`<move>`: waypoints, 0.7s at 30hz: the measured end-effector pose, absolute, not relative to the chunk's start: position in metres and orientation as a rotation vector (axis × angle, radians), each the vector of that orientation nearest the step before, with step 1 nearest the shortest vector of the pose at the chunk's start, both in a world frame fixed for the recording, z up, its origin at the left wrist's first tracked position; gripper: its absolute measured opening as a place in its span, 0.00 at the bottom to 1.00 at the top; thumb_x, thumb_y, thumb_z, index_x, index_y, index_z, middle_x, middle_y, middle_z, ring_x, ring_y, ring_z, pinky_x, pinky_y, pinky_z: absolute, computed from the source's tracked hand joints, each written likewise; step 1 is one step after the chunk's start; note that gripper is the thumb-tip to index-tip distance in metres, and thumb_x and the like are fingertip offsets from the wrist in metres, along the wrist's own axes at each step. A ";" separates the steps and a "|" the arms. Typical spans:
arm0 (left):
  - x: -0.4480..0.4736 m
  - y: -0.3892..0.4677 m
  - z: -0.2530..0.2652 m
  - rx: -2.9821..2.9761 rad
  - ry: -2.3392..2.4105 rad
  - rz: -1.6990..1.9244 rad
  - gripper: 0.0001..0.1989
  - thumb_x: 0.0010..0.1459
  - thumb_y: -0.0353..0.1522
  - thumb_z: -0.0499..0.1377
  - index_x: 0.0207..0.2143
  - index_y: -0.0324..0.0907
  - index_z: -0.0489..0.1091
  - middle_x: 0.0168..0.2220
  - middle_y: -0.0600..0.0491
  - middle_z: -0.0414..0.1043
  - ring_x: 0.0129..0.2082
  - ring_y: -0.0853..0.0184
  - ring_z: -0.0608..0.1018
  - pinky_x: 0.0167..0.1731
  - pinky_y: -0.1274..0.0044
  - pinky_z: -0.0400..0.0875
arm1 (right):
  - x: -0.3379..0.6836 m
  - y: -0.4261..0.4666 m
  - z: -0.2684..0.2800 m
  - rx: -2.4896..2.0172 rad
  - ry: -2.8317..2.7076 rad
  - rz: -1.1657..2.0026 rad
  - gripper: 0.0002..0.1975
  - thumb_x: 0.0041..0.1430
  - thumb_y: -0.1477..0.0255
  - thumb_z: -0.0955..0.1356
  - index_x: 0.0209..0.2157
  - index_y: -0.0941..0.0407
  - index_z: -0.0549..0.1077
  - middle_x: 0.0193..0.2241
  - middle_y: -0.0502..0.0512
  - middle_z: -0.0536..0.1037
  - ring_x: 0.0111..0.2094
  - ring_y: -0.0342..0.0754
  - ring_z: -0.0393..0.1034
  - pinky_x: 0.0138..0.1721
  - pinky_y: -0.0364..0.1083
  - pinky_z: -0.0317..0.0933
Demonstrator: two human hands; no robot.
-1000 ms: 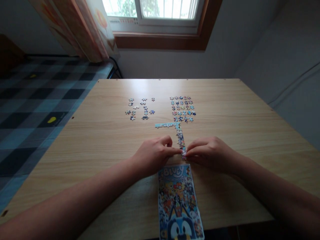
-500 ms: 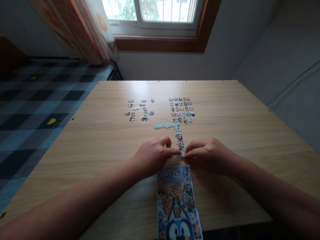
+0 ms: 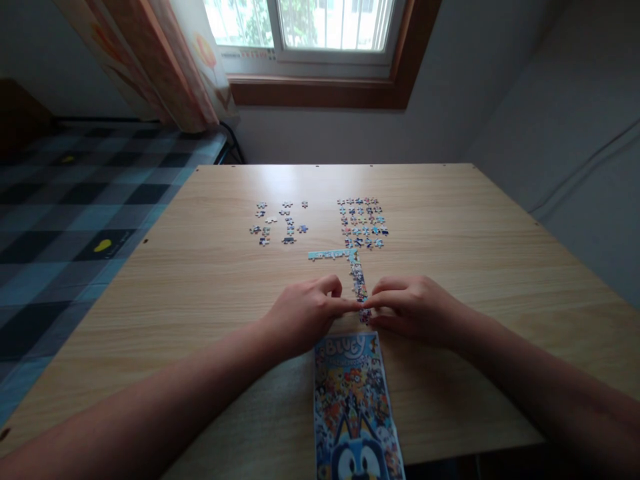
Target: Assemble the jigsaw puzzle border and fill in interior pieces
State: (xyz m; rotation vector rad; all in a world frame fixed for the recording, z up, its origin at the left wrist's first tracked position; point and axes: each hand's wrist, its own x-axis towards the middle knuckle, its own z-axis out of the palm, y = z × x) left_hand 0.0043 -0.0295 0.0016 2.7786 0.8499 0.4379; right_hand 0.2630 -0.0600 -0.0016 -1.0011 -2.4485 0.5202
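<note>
A narrow L-shaped strip of joined jigsaw pieces (image 3: 358, 275) lies on the wooden table, its long arm running down toward me. My left hand (image 3: 305, 313) rests left of that arm, one finger stretched out to touch its lower part and another bent. From the other side my right hand (image 3: 420, 310) reaches in, a fingertip on the strip close to the left fingertip. Its thumb sits lower, apart from that finger, by the strip's bottom end. Neither hand visibly holds a loose piece. Just below lies a Bluey picture sheet (image 3: 355, 400).
Loose jigsaw pieces (image 3: 290, 221) are scattered at the back left of the table (image 3: 200, 287). Rows of more pieces (image 3: 363, 222) stand at the back right. A bed with checked cover (image 3: 100, 193) adjoins on the left, and a window (image 3: 330, 27) is ahead.
My right fingertip has shifted up along the strip to meet the left fingertip, parting from its thumb. The left hand stays nearly still. The view has tilted slightly.
</note>
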 end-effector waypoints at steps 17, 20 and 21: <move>0.001 -0.027 0.014 2.572 0.738 0.430 0.07 0.60 0.31 0.55 0.29 0.41 0.71 0.30 0.54 0.72 0.26 0.70 0.71 0.27 0.77 0.63 | 0.274 -0.051 0.010 -1.078 -2.330 0.580 0.15 0.65 0.67 0.67 0.25 0.57 0.70 0.20 0.47 0.67 0.22 0.39 0.57 0.25 0.41 0.50; 0.001 -0.025 0.016 2.638 0.699 0.371 0.16 0.62 0.37 0.56 0.23 0.41 0.64 0.25 0.56 0.66 0.24 0.71 0.67 0.24 0.77 0.58 | 0.273 -0.050 0.011 -1.073 -2.320 0.552 0.18 0.66 0.67 0.66 0.22 0.56 0.66 0.19 0.46 0.64 0.21 0.38 0.54 0.24 0.42 0.48; 0.001 -0.024 0.016 2.645 0.688 0.374 0.18 0.63 0.38 0.56 0.21 0.41 0.62 0.24 0.56 0.65 0.23 0.71 0.66 0.24 0.77 0.57 | 0.273 -0.050 0.012 -1.071 -2.313 0.534 0.19 0.67 0.66 0.66 0.21 0.56 0.65 0.18 0.46 0.63 0.20 0.38 0.54 0.23 0.42 0.48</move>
